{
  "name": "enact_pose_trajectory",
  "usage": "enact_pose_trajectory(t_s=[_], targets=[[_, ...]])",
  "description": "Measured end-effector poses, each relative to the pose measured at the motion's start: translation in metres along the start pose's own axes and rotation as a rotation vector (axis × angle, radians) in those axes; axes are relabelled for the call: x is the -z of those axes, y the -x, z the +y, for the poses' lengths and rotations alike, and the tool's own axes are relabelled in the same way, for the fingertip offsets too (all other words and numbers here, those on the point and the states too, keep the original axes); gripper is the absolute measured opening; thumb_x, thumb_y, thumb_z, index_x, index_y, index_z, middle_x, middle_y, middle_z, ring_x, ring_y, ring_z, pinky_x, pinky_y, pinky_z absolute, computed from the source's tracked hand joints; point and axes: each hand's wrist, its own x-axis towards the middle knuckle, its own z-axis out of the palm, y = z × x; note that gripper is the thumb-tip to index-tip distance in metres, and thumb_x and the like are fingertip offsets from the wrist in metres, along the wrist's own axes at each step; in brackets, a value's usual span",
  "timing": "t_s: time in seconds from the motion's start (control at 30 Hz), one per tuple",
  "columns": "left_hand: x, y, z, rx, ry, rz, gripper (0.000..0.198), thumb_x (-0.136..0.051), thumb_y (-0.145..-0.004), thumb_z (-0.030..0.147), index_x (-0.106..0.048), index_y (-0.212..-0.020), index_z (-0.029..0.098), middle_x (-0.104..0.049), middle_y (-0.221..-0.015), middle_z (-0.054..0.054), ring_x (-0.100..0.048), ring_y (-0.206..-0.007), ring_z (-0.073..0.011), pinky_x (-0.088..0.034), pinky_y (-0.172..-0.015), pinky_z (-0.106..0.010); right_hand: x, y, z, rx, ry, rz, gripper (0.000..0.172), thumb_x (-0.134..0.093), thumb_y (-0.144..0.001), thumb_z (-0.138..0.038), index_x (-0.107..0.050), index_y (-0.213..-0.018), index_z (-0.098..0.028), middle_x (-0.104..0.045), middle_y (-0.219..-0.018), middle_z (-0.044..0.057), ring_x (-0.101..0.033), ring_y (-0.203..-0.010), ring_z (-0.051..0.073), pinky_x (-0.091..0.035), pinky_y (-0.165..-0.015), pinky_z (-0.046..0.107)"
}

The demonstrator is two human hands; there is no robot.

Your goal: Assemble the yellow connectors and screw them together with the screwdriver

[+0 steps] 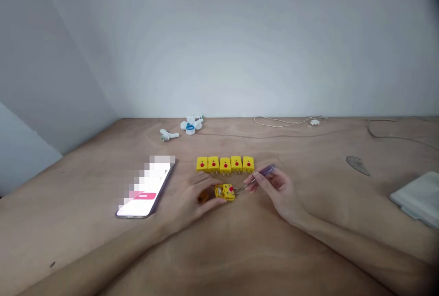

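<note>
Between the thumb and fingers of my left hand (197,194) is a yellow electrical plug (225,191) with a red dot and metal pins facing right. An orange-brown piece (203,196) shows in the same hand, by the palm; its kind I cannot make out. My right hand (277,191) is closed around a screwdriver (265,171) with a translucent purplish handle. Its thin shaft points down-left, and the tip is at the plug's pin end; whether it touches is too small to tell. Just behind my hands stands a row of several yellow plugs (225,165), each with a red dot.
A phone (144,191) with a lit screen lies to the left. White plastic fittings (190,126), one with a blue ring, sit near the wall. A thin white cord (274,124) lies at the back. At the right edge is a whitish case (418,197).
</note>
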Motion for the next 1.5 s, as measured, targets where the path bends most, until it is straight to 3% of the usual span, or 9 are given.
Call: enact_pose_trajectory(t_s=[0.3,0.57,0.7,0.93,1.13,1.37,1.5], targets=[[-0.001,0.0,0.001,-0.012,-0.002,0.006,0.028,-0.069,-0.095,0.044,-0.072,-0.116,0.026,-0.073,-0.112,-0.005,-0.067,-0.104,-0.0263,-0.054,-0.092,-0.039,-0.001,-0.001,0.003,-0.015,0.003,0.02,0.03,-0.075,-0.087,-0.05,-0.067,-0.088,-0.021,-0.08,-0.086,0.007,-0.075,-0.069,0.02,-0.064,-0.068,0.035],[-0.002,0.001,-0.002,-0.035,-0.01,0.023,0.029,-0.069,-0.095,0.044,-0.071,-0.117,0.026,-0.073,-0.112,-0.005,-0.067,-0.104,-0.0259,-0.055,-0.091,-0.039,-0.002,-0.004,0.002,-0.064,-0.067,0.009,0.03,-0.082,-0.083,-0.043,-0.063,-0.077,-0.02,-0.081,-0.081,0.005,-0.074,-0.063,0.017,-0.061,-0.061,0.027],[-0.001,0.001,-0.001,-0.039,-0.003,0.014,0.029,-0.068,-0.095,0.045,-0.071,-0.116,0.025,-0.073,-0.112,-0.006,-0.067,-0.104,-0.0266,-0.056,-0.091,-0.039,-0.004,-0.003,-0.003,-0.081,-0.089,-0.017,0.026,-0.08,-0.085,-0.042,-0.065,-0.088,-0.021,-0.081,-0.086,0.006,-0.076,-0.067,0.019,-0.062,-0.063,0.03],[-0.001,0.001,-0.001,-0.048,-0.015,0.015,0.029,-0.067,-0.095,0.044,-0.07,-0.117,0.025,-0.073,-0.113,-0.006,-0.068,-0.103,-0.0258,-0.056,-0.091,-0.039,-0.004,0.002,-0.011,-0.045,-0.106,-0.184,0.031,-0.074,-0.091,-0.045,-0.069,-0.111,-0.022,-0.079,-0.1,0.009,-0.077,-0.083,0.023,-0.064,-0.077,0.037],[-0.004,0.001,-0.004,-0.054,-0.014,0.005,0.031,-0.067,-0.096,0.045,-0.07,-0.12,0.025,-0.073,-0.113,-0.007,-0.067,-0.106,-0.0263,-0.055,-0.093,-0.04,-0.005,0.0,-0.002,-0.082,-0.099,-0.109,0.024,-0.081,-0.084,-0.042,-0.07,-0.089,-0.022,-0.081,-0.09,0.007,-0.078,-0.077,0.024,-0.066,-0.072,0.037],[-0.005,0.002,-0.004,-0.067,-0.01,-0.018,0.031,-0.066,-0.097,0.044,-0.069,-0.12,0.024,-0.072,-0.115,-0.007,-0.066,-0.107,-0.0267,-0.054,-0.095,-0.041,-0.006,-0.004,0.001,-0.118,-0.098,-0.09,0.03,-0.083,-0.083,-0.039,-0.068,-0.102,-0.023,-0.08,-0.09,0.005,-0.077,-0.077,0.021,-0.064,-0.07,0.032],[-0.005,0.001,-0.005,-0.081,-0.007,-0.006,0.03,-0.067,-0.096,0.044,-0.07,-0.119,0.024,-0.073,-0.116,-0.007,-0.066,-0.108,-0.0264,-0.054,-0.094,-0.039,-0.005,-0.003,0.002,-0.135,-0.086,-0.064,0.03,-0.085,-0.079,-0.041,-0.07,-0.096,-0.022,-0.08,-0.086,0.005,-0.076,-0.074,0.021,-0.063,-0.07,0.032]])
